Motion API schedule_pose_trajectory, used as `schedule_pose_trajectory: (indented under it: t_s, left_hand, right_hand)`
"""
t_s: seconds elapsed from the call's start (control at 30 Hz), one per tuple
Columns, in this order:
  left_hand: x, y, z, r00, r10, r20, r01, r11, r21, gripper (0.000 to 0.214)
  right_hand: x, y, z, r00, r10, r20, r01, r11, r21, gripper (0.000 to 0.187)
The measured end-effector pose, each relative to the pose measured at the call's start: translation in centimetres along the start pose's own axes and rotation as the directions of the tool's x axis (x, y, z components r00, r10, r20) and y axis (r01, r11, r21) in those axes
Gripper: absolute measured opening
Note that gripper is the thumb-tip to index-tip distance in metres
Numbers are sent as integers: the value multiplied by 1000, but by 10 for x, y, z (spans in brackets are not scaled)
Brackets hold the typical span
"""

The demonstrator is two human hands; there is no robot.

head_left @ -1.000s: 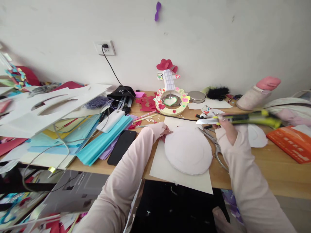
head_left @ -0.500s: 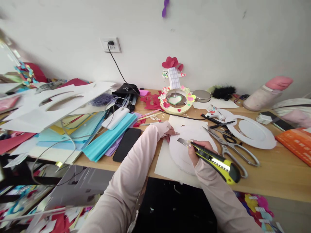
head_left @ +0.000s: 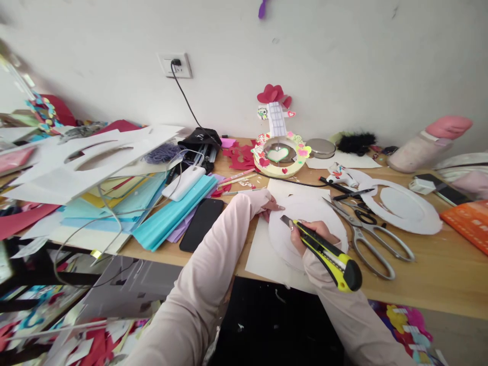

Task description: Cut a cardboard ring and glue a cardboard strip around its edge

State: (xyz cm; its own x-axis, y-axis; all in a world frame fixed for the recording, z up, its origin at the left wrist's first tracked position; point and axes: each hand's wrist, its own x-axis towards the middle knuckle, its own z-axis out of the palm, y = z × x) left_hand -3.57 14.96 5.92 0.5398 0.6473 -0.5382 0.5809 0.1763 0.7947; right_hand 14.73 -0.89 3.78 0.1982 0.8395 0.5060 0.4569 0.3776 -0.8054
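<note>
At the centre of the frame, a white disc (head_left: 280, 236) lies on a white sheet (head_left: 258, 256) on a wooden worktop (head_left: 430, 274). The right hand (head_left: 315, 235) is closed around a yellow-and-black utility knife (head_left: 331, 258), its blade over the disc; whether it touches is unclear. The left hand (head_left: 270, 204) has fingertips at the disc's upper left edge; I cannot tell whether they pinch it. Metal scissors (head_left: 358, 235) lie right of the disc.
</note>
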Motion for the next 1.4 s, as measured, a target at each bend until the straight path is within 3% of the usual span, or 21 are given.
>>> schedule_pose_trajectory:
  t_s: [0.27, 0.53, 0.87, 1.1, 1.4]
  left_hand:
    - [5, -5, -1, 1000, 15, 1, -15, 1000, -3, 59]
    - [7, -5, -2, 1000, -3, 7, 3, 1000, 3, 60]
    - [-9, 12, 5, 999, -36, -41, 37, 999, 25, 63]
    - [-6, 8, 3, 1000, -23, -16, 23, 1000, -6, 61]
    - [-10, 15, 5, 998, -52, -26, 52, 999, 14, 58]
  right_hand:
    - [4, -4, -2, 1000, -9, 27, 10, 999, -45, 17]
    - [6, 0, 3, 988, -152, -34, 151, 988, -15, 19]
    - [6, -2, -1, 989, -141, 36, 143, 988, -51, 25]
    - [3, 2, 0, 984, -144, 101, 152, 986, -75, 11]
    - [2, 12, -3, 960, -233, 158, 262, 944, -200, 12]
